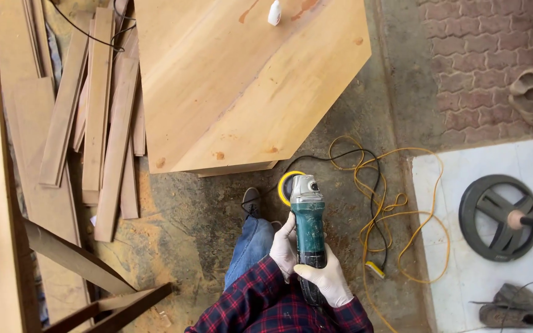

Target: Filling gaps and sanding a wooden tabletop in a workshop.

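A: Starting at the left, what lies there?

B: A heap of loose wooden planks [103,117] on the dusty floor [180,216], with a tall board along the left edge of view and dark slats leaning below it. Right of the planks stands a large pale plywood panel [242,80] with angled corners, and a small white bottle [274,12] sits near its far edge.

A: And the hands?

B: Both wear pale gloves and both are closed around the green angle grinder [308,234]. The left hand [284,246] wraps the body from the left side; the right hand [328,280] grips lower down, at the rear handle, closest to the plaid sleeves.

A: Which way does the tool lie?

B: Its long axis runs straight away from the person, head end forward. The yellow sanding disc [287,187] at the head sits just short of the panel's near edge, apart from it. The left hand is the nearer of the two to the disc. A shoe [252,200] shows just left of the disc.

A: Further right?

B: A tangle of yellow cable [402,216] on the floor, then a dark round wheel-like stand [499,217] on the white tiles, and sandals [528,95] on the brick paving.
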